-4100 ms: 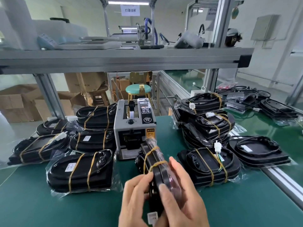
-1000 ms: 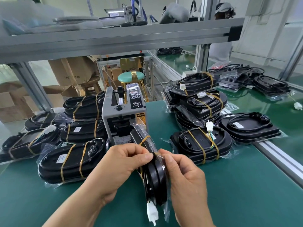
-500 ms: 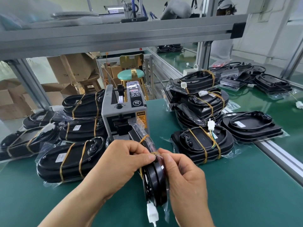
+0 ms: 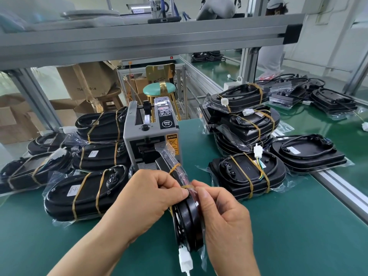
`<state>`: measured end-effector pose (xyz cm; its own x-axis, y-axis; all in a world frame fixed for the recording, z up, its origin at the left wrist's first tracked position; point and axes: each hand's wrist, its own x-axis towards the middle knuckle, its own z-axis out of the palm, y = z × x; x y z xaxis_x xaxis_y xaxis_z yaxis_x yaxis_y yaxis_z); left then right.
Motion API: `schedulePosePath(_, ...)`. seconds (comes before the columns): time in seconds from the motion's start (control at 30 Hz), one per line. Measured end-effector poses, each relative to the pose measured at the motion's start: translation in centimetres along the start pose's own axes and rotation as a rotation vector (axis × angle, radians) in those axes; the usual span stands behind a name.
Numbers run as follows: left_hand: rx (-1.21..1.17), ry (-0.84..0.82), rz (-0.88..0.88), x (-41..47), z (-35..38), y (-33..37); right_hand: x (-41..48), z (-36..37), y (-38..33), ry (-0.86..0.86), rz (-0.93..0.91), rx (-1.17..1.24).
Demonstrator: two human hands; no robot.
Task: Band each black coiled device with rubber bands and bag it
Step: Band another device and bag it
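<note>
A black coiled device (image 4: 188, 224) in a clear bag stands on edge on the green mat, low in the middle of the view. One yellow rubber band (image 4: 174, 168) circles its far end. A second rubber band (image 4: 187, 187) sits at its near top, and both hands pinch it there: my left hand (image 4: 151, 198) from the left, my right hand (image 4: 223, 216) from the right. A white connector (image 4: 185, 260) hangs from the device's near end.
A grey tape dispenser (image 4: 151, 138) stands right behind the held device. Banded, bagged devices lie stacked at left (image 4: 85, 194) and right (image 4: 247, 174). More devices (image 4: 308, 151) lie beyond the aluminium rail (image 4: 338, 188). A shelf beam (image 4: 139, 38) spans overhead.
Since four seconds ago both hands rose from the device's lower body to its top edge and now pinch the second band. Over the last second they hardly moved.
</note>
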<state>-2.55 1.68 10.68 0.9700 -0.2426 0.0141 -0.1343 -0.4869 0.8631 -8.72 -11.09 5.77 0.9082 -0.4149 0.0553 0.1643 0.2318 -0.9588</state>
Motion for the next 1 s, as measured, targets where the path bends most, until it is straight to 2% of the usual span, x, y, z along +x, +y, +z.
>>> schedulePosePath(0.1,-0.004,0.085,-0.007,0.1,0.5,-0.3,0.0,0.1,0.2,0.001,-0.015,0.005)
schedulePosePath(0.33,-0.380,0.282,-0.095,-0.7,3.4,-0.8,0.2,-0.1,0.4,-0.006,-0.062,-0.059)
schedulePosePath(0.47,-0.444,0.272,-0.099,-0.8,3.9,-1.0,0.3,-0.2,0.5,-0.005,-0.074,-0.076)
schedulePosePath(0.6,-0.373,0.248,-0.091,-1.1,3.7,-1.2,0.0,-0.3,0.9,-0.002,-0.074,-0.070)
schedulePosePath(0.73,-0.387,0.184,-0.100,-1.1,3.0,-1.5,0.1,-1.0,-0.3,-0.083,0.020,-0.076)
schedulePosePath(0.83,-0.368,0.187,-0.070,-1.2,2.8,-1.8,1.4,-1.3,-2.8,-0.234,0.000,-0.287)
schedulePosePath(1.0,-0.324,0.196,-0.070,-1.1,3.3,-1.4,6.5,1.6,-4.8,-0.280,-0.126,-0.757)
